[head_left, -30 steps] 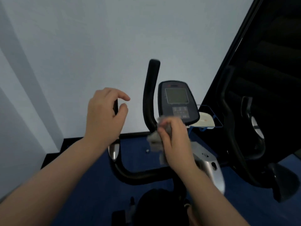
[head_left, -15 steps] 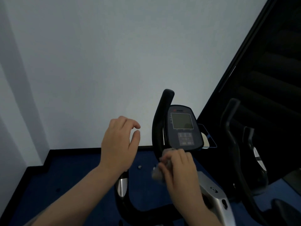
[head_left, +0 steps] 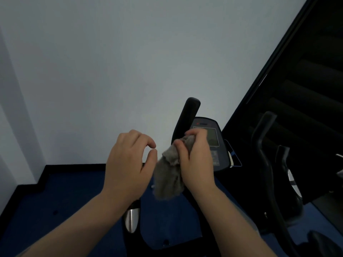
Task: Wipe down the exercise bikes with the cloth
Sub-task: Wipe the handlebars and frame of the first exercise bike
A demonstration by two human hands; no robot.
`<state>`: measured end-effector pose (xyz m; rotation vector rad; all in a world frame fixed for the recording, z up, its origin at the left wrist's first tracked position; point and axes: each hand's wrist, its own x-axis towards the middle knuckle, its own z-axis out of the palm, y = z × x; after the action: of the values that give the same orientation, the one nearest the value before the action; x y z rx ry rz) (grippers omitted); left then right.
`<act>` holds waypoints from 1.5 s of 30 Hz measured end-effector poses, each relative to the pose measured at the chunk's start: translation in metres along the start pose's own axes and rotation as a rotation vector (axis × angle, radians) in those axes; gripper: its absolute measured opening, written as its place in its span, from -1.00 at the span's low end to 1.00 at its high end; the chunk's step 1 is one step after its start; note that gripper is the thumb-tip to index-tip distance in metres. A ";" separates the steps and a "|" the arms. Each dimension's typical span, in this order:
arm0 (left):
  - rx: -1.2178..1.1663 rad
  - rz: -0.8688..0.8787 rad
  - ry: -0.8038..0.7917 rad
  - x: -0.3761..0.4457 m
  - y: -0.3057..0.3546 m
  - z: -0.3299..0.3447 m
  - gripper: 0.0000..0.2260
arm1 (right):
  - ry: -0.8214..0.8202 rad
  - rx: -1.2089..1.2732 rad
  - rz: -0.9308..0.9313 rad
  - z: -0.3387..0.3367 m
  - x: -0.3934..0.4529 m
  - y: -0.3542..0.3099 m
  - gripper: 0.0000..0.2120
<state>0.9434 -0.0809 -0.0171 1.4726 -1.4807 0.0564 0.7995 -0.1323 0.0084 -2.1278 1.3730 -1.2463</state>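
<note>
A black exercise bike stands in front of me, with its upright right handlebar (head_left: 187,115) and its dark console (head_left: 216,145) behind my hands. My right hand (head_left: 196,162) grips a grey cloth (head_left: 169,175) in front of the console; most of the cloth hangs loose below the fingers. My left hand (head_left: 128,164) hovers just left of the cloth with its fingers loosely curled and holds nothing. It hides the top of the left handlebar; the chrome sensor (head_left: 130,219) on that bar shows below my wrist.
A second black exercise bike (head_left: 267,164) stands close on the right, in front of a dark wall. A pale wall (head_left: 111,71) rises ahead. The blue floor (head_left: 65,201) has a black skirting along the wall.
My view has tilted upward. My right hand lifted the cloth from under the console to in front of its screen, and more cloth now hangs free. My left hand came off the left handlebar.
</note>
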 end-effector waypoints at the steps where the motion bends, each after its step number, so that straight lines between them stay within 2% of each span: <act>1: 0.001 -0.003 0.002 0.000 0.000 0.000 -0.82 | 0.033 0.049 0.009 0.002 0.000 0.000 -0.71; 3: 0.001 -0.008 -0.004 0.001 0.000 0.000 -0.82 | 0.042 0.032 -0.016 -0.002 -0.022 0.008 -0.68; 5: -0.010 -0.012 -0.010 0.000 0.000 0.000 -0.83 | -0.036 0.017 -0.052 -0.007 -0.049 0.012 -0.67; 8: -0.030 -0.014 -0.007 0.001 -0.001 0.000 -0.83 | -0.088 -0.027 -0.114 -0.003 -0.040 0.015 -0.69; 10: -0.039 -0.012 -0.015 0.001 -0.001 -0.001 -0.83 | 0.022 -0.088 -0.109 0.000 -0.019 0.007 -0.81; 13: -0.047 -0.005 -0.032 0.000 -0.002 -0.001 -0.83 | 0.148 -0.075 -0.032 0.003 -0.014 -0.002 -0.81; 16: -0.074 0.006 -0.032 0.000 -0.003 -0.001 -0.83 | 0.050 -0.110 -0.027 -0.004 -0.034 0.002 -0.75; 19: -0.091 0.014 -0.026 0.000 -0.005 -0.001 -0.84 | -0.056 -0.141 -0.105 -0.024 -0.029 0.000 -0.75; 24: -0.064 0.013 -0.031 0.000 -0.004 -0.001 -0.85 | 0.268 -0.210 -0.305 -0.018 0.030 -0.029 -0.83; 25: -0.056 0.013 -0.031 -0.001 -0.004 -0.002 -0.85 | 0.265 -0.265 -0.332 -0.010 0.031 -0.030 -0.85; 27: -0.042 0.016 -0.031 -0.001 -0.004 -0.003 -0.85 | 0.139 -0.316 -0.332 -0.002 0.016 -0.016 -0.87; 30: -0.007 0.015 -0.027 -0.001 -0.002 -0.003 -0.86 | -0.050 -0.191 -0.255 -0.021 0.001 -0.002 -0.84; 34: 0.028 0.010 -0.019 -0.001 -0.001 -0.003 -0.87 | 0.179 -0.127 -0.383 -0.041 0.048 -0.030 -0.79; 38: 0.058 0.017 -0.009 -0.001 0.003 -0.003 -0.85 | -0.005 -0.194 -0.397 -0.046 0.078 -0.037 -0.80; 42: 0.058 -0.006 0.011 -0.001 0.005 -0.004 -0.84 | 0.055 -0.033 -0.265 -0.067 0.059 -0.006 -0.78; 45: 0.091 0.001 0.005 0.001 0.005 -0.002 -0.83 | 0.108 0.178 -0.204 -0.055 0.075 -0.013 -0.76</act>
<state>0.9411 -0.0791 -0.0127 1.5430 -1.4918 0.1295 0.7746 -0.1800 0.0855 -2.1442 1.0594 -1.5201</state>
